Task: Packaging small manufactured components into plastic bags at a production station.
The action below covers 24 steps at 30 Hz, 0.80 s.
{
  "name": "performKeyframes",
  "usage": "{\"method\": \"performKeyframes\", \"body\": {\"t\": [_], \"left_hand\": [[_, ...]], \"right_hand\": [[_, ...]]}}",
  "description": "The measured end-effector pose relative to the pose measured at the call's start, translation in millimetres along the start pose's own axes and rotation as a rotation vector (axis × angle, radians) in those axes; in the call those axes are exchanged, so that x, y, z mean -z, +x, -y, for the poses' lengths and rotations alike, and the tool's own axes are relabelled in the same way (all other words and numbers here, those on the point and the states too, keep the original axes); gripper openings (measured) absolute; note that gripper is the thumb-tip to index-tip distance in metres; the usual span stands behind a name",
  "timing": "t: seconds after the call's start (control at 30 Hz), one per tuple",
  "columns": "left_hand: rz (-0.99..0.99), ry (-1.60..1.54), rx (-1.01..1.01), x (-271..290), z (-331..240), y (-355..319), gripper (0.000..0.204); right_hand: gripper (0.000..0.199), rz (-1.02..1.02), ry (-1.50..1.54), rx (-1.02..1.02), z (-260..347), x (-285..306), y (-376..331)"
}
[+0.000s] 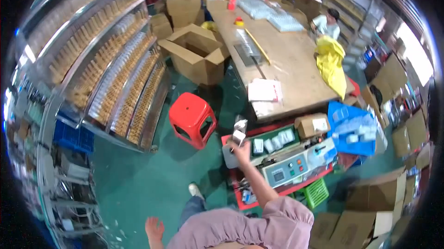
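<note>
My right hand [242, 153] reaches out over the left end of a machine with a control panel [289, 170] and a green belt [289, 146]. Its fingers are closed on a small white packet [239, 135] with a shiny, clear part sticking up past it. Under that hand is a grey plate [230, 157] at the belt's end. Several white packets [276, 142] lie along the belt. Low at my left side hangs my left hand [154, 227], fingers apart, with nothing in it.
A red stool [192, 115] stands ahead, beside an open carton [196, 50]. Left is a tall rack [108, 71] of wooden-looking pieces. A large table [296, 78] is beyond the machine; a person [327, 24] sits behind it. Right are a blue bin [354, 145] and cartons [360, 230].
</note>
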<state>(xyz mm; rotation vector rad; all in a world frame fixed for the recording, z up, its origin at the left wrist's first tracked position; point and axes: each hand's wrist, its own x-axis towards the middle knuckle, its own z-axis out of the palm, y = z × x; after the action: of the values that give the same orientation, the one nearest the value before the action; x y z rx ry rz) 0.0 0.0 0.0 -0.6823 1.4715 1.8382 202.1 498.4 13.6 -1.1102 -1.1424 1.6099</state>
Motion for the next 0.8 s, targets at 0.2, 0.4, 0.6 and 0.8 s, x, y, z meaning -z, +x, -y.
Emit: {"method": "performKeyframes", "body": {"t": [0.2, 0.4, 0.6, 0.8], "left_hand": [[0.28, 0.376, -0.117, -220, -138, 139, 0.021], [0.635, 0.848, -0.057, -436, -160, 155, 0.027], [0.595, 0.876, 0.166, -514, -141, 217, 0.028], [0.522, 1.06, 0.377, -542, -136, 273, 0.027]], "right_hand": [[0.081, -0.835, -0.273, -0.208, -57, 36, 122], [0.093, -1.153, -0.494, -0.469, -48, 61, 223], [0.106, -1.324, -0.591, -0.708, -58, 70, 310], [0.088, -1.424, -0.952, -0.941, -72, 40, 334]]}}
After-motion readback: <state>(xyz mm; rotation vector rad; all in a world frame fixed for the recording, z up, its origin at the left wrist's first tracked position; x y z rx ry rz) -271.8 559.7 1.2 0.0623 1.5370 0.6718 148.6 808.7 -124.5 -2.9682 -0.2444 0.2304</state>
